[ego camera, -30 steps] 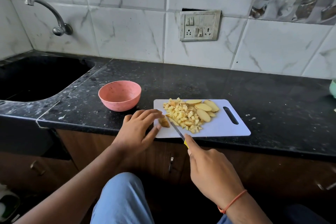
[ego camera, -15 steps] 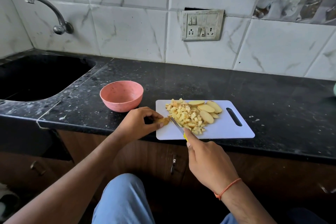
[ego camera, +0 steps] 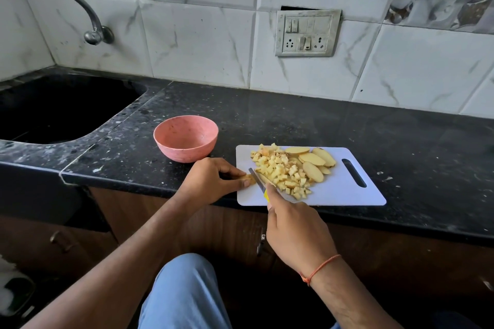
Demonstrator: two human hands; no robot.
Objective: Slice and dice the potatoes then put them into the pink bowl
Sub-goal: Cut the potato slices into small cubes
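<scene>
A: Two hands logged. A small potato piece (ego camera: pixel 248 178) is pinched by the curled fingers of the left hand (ego camera: pixel 211 181) at the left edge of the cutting board (ego camera: pixel 347 189), presumably so it is kept from sliding under the blade.

B: Right hand (ego camera: pixel 296 232)?

A: Clenched round the yellow handle of a knife (ego camera: pixel 257 180), forefinger laid along the top, likely for steering. The blade is set just beside the left fingertips, against the held piece.

B: Potato location?

A: A pile of diced potato (ego camera: pixel 280 171) is heaped mid-board. Several uncut potato slices (ego camera: pixel 312 160) are stacked behind and to its right, probably kept out of the cutting zone until needed.

B: Bowl?

A: The pink bowl (ego camera: pixel 185 139) is parked on the black counter (ego camera: pixel 294 120) just left of the board and behind the left hand. No potato is seen in it. It is judged to be kept close for an easy transfer.

B: Progress?

A: Dicing is judged partly done; slices are left to cut and nothing has been transferred. Risk noted: blade very near fingertips.

B: Extras?

A: Sink (ego camera: pixel 53 107) and tap (ego camera: pixel 88 21) far left, switch plate (ego camera: pixel 307 32) on the wall.
</scene>
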